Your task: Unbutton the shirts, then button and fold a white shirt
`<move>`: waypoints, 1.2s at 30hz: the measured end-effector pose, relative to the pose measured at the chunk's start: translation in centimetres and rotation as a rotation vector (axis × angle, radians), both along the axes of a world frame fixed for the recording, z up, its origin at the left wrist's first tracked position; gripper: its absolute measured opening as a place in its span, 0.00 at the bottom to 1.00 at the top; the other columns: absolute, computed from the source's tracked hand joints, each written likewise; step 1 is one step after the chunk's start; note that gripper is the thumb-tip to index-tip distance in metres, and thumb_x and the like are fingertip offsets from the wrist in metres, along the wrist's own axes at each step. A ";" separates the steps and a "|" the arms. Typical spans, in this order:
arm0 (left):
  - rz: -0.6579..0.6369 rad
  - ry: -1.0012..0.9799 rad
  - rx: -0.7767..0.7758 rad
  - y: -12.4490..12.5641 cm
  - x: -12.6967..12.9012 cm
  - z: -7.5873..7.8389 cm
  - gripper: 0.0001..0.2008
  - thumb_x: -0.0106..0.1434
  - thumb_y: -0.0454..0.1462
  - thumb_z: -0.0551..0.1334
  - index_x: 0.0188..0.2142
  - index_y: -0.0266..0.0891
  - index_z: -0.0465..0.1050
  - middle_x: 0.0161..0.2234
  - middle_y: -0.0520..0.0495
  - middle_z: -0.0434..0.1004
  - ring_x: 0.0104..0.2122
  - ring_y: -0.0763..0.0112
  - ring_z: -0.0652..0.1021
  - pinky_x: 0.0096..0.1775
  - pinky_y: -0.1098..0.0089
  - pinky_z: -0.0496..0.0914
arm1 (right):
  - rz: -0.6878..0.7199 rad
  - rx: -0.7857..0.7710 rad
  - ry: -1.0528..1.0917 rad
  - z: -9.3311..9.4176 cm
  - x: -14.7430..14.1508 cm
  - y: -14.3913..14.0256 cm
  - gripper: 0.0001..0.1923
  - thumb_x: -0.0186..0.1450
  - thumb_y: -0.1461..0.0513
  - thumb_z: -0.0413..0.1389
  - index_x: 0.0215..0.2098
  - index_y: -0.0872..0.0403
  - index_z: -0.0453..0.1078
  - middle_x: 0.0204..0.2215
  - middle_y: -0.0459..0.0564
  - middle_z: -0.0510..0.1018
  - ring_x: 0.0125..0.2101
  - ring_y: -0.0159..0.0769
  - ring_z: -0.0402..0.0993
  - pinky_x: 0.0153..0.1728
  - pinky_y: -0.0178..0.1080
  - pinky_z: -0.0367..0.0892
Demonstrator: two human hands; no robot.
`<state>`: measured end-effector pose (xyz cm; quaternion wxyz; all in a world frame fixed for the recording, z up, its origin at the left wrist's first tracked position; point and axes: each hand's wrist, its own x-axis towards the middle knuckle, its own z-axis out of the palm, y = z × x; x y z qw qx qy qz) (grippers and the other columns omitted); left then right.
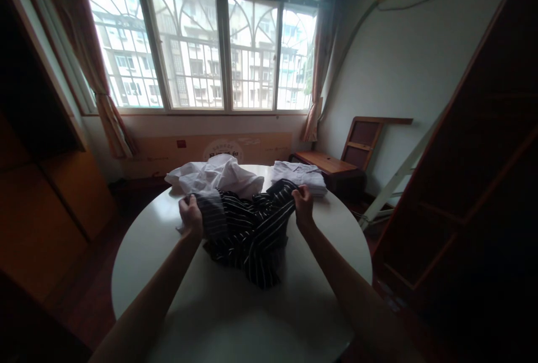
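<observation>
A black garment with thin white stripes [256, 228] hangs bunched between my hands above the round white table [143, 256]. My left hand [191, 216] is closed on its left part, where the cloth looks blurred. On the other side, my right hand [303, 205] pinches the raised right part. The lower folds reach down toward the tabletop; whether they rest on it I cannot tell. Behind the garment lies a crumpled heap of white cloth [216, 172]. A folded pale garment [300, 175] sits at the back right, just beyond my right hand.
Past the table, a long cardboard box [163, 153] leans under the barred window [191, 49]. Wooden furniture [328, 162] stands at the back right, near a pale metal frame [386, 195]. A wooden cabinet [54, 223] is on the left.
</observation>
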<state>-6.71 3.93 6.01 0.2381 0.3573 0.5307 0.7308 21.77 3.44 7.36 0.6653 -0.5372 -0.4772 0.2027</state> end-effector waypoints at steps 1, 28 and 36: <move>0.135 0.044 0.027 -0.1 -0.3 0.2 0.14 0.57 0.37 0.52 0.43 0.36 0.60 0.40 0.44 0.65 0.41 0.67 0.69 0.44 0.64 0.64 | -0.109 -0.025 0.013 0.1 0.4 0.1 0.06 0.52 0.60 0.46 0.27 0.53 0.54 0.23 0.45 0.63 0.25 0.32 0.60 0.28 0.35 0.60; -0.949 1.364 -0.103 -4.1 4.9 -1.4 0.13 0.61 0.36 0.49 0.34 0.38 0.72 0.30 0.49 0.74 0.28 0.72 0.71 0.33 0.73 0.63 | 0.450 -0.454 -1.274 -2.6 -2.3 -1.1 0.24 0.53 0.57 0.54 0.47 0.56 0.64 0.38 0.56 0.75 0.36 0.42 0.71 0.31 0.34 0.61; -0.769 1.371 -0.009 -3.6 4.9 -2.1 0.37 0.50 0.34 0.61 0.58 0.41 0.49 0.54 0.40 0.59 0.53 0.55 0.60 0.53 0.55 0.54 | 0.662 -0.279 -1.165 -3.1 -2.9 -1.1 0.17 0.53 0.71 0.46 0.37 0.56 0.70 0.37 0.53 0.74 0.37 0.38 0.69 0.38 0.36 0.61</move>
